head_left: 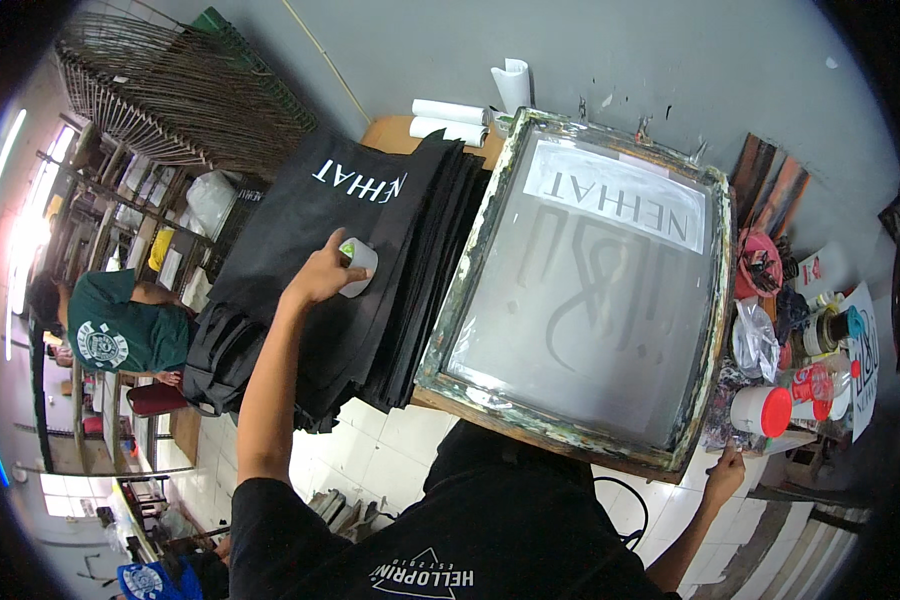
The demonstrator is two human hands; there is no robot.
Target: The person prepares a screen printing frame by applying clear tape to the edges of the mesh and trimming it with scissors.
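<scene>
My left hand is over a stack of black fabric pieces with white print on the top one. Thumb and fingers grip a white tape roll, and the index finger stretches out along its far side. To the right lies a screen-printing frame, its border stained with paint and its grey mesh bearing a lettered panel. Beyond the frame's near right corner, my right hand is closed by the table edge. Whatever its fingers hold, if anything, is too small to make out.
A white tub with a red lid, bottles and a silver plastic bag crowd the right side. White paper rolls lie by the wall. A wire rack stands far left; a person in a green shirt is below it.
</scene>
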